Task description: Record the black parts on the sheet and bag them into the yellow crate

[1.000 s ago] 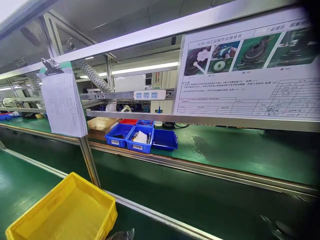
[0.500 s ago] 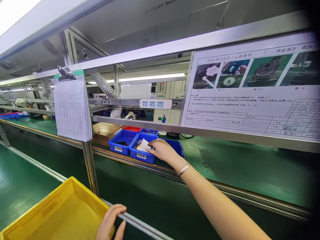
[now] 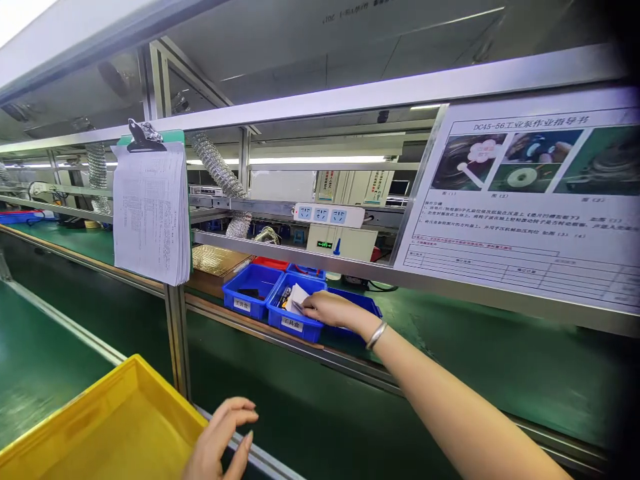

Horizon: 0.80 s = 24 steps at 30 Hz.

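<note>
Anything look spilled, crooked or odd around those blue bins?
Nothing looks spilled or damaged. Only slightly untidy: a white sheet sticks up at a slant in the blue bin by the right hand, rather than lying flat.

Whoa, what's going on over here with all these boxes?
The person's right hand reaches into a labelled blue box, by some white paper; whether it grips anything is hard to tell. The open left hand holds nothing visible, near the yellow bin. Other blue boxes sit on either side.
</note>
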Each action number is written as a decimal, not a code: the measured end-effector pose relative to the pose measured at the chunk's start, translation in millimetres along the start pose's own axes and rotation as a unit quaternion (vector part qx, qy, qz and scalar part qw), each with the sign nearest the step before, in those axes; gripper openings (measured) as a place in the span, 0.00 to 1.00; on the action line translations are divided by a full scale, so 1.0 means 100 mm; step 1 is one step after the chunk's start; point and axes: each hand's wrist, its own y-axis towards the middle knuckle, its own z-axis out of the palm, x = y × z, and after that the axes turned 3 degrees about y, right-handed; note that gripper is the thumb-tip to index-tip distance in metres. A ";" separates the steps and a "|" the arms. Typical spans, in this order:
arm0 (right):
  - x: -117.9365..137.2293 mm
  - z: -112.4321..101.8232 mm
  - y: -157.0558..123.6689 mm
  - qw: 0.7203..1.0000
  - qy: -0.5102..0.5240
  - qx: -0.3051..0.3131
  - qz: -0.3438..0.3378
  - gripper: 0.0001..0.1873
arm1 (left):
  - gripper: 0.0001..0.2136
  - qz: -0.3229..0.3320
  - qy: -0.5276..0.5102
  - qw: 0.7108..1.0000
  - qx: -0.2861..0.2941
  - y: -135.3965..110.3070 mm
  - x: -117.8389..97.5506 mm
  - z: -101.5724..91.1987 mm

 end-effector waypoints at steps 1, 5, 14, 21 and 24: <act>0.01 0.02 -0.01 1.000 -0.005 -0.011 0.003 0.16 | 0.11 0.028 0.017 0.999 0.004 0.15 -0.06 -0.08; 0.02 0.12 0.03 0.998 -0.012 -0.058 0.022 0.15 | 0.14 0.138 0.068 0.988 -0.006 0.94 -0.31 -0.25; -0.06 0.04 -0.16 0.973 0.044 -0.205 0.100 0.20 | 0.36 0.075 0.084 0.950 0.292 2.60 -0.37 0.07; -0.11 0.20 -0.71 0.852 0.231 -0.428 0.195 0.27 | 0.37 0.100 0.129 0.875 0.456 2.99 -0.30 0.20; -0.07 0.30 -0.99 0.809 0.258 -0.471 0.241 0.28 | 0.35 0.108 0.116 0.878 0.451 3.00 -0.27 0.24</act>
